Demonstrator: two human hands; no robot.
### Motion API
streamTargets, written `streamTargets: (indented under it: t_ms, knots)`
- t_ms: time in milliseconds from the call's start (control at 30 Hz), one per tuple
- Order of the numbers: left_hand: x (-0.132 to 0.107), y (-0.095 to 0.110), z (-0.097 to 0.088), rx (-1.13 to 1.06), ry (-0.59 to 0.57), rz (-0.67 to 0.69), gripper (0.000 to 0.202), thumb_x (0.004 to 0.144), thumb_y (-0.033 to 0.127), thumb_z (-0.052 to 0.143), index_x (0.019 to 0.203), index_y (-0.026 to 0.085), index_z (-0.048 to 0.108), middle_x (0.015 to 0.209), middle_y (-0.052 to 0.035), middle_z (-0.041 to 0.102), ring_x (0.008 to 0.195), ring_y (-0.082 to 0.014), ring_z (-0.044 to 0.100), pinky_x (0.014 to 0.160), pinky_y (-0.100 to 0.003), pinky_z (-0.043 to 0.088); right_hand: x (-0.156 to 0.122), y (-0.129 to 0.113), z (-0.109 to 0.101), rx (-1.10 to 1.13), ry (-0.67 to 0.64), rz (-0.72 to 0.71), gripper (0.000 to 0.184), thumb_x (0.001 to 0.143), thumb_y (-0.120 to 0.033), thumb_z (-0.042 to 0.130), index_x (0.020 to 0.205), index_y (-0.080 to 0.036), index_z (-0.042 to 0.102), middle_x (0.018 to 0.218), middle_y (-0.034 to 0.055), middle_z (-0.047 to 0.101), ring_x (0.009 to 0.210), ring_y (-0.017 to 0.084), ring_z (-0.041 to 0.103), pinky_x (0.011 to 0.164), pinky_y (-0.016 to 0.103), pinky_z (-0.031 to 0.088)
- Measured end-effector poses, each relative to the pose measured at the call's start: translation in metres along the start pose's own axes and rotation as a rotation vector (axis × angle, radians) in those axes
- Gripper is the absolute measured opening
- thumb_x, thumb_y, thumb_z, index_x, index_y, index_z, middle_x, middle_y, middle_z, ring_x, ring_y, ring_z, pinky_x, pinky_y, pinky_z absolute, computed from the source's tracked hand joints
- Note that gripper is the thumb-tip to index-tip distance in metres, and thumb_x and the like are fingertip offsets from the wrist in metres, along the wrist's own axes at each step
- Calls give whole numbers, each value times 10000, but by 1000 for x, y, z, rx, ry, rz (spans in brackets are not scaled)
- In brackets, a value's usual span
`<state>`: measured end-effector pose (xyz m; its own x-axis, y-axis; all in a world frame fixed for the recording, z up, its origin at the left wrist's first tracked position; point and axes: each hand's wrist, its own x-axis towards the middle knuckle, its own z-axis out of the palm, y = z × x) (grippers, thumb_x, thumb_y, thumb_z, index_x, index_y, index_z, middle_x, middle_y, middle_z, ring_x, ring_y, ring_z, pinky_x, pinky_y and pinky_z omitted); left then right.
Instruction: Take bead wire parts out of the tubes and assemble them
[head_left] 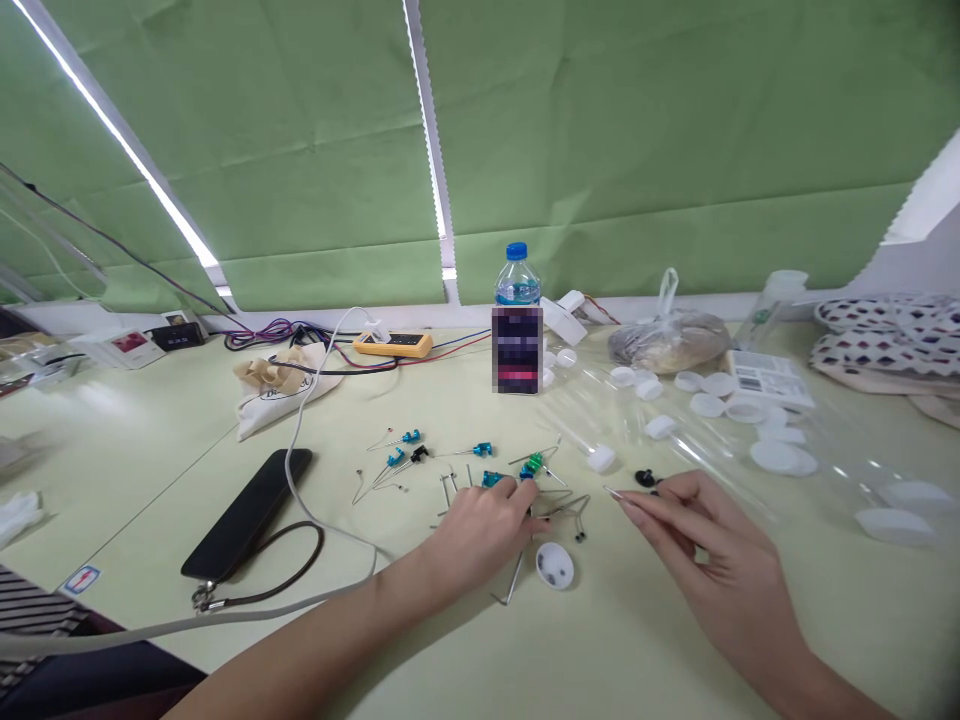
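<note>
Small electronic parts with wire leads lie scattered mid-table: several blue ones [410,437], a green one [534,463] and a black one [418,453]. My left hand [480,530] rests palm down among them, its fingertips pressed on a blue part [491,479] and loose metal leads [564,503]. My right hand [697,530] lies to the right with fingers drawn together, pointing left, beside a small black part [645,478]. A white cap [555,565] holding tiny bits sits just in front of my left hand.
A black phone [247,512] with a strap and a white cable [300,440] lie at left. A water bottle [517,320], a yellow meter [392,345], a cloth pouch [281,385], clear tubes with white caps [720,400] and a plastic bag [671,340] stand behind.
</note>
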<state>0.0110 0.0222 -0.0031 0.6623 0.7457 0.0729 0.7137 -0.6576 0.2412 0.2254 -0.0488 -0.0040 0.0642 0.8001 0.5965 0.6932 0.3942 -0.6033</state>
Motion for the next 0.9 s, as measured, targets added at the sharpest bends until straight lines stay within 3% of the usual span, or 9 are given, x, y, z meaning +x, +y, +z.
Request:
streamTargets:
  t_ms: [67,167,233,333,467,633,800,900]
  knots:
    - [-1,2,-5,-52,12,-23,267,906,408,476,1030,176,522,881,-81,636,675,-223,604,557,-280,372,-1,0,0,15,-9,2,170,878,-182,568,954,-293,673,794,-5,411,613,126,453,501,268,374]
    - [-5,4,-17,-151,20,-45,179,936,290,376,1025,183,489,908,-63,636,689,-204,594,608,-290,379,-3,0,2,48,-35,16,178,886,-177,558,973,-286,669,793,-9,401,607,125,443,522,277,377]
    - [-8,3,-26,-230,-13,-41,175,929,203,335,1003,194,493,872,-34,634,700,-184,581,631,-279,376,-4,1,5,70,-57,42,168,892,-190,551,973,-281,668,796,-10,401,598,123,438,534,283,380]
    - [-10,-1,-32,-323,-106,-28,109,893,205,432,929,205,535,805,2,623,694,-162,559,609,-251,353,-5,4,8,96,-95,83,144,899,-222,550,959,-277,669,802,-9,402,607,127,436,546,288,379]
    - [-11,-4,-27,-328,-171,-27,37,826,215,562,799,193,576,759,10,604,686,-149,544,598,-239,339,-5,11,11,112,-128,190,120,894,-291,564,911,-284,683,799,-14,402,615,129,430,552,289,361]
    - [-7,-5,-25,-376,-66,-53,39,811,226,578,805,188,587,866,-15,602,754,-156,566,627,-234,374,-4,17,12,153,-123,293,110,880,-338,584,840,-297,678,809,-16,411,680,145,444,564,291,336]
    - [-4,-12,-21,-733,-193,-220,151,827,335,537,877,193,534,708,34,577,479,-112,583,476,-206,401,-5,16,13,169,-140,267,87,882,-324,585,885,-311,671,825,-21,411,662,137,432,564,292,325]
    - [-6,-14,-16,-815,-234,-238,135,833,283,490,927,194,529,550,64,535,429,-127,592,442,-193,412,-5,16,13,178,-147,257,86,885,-319,582,886,-310,668,817,-21,406,645,135,424,559,292,323]
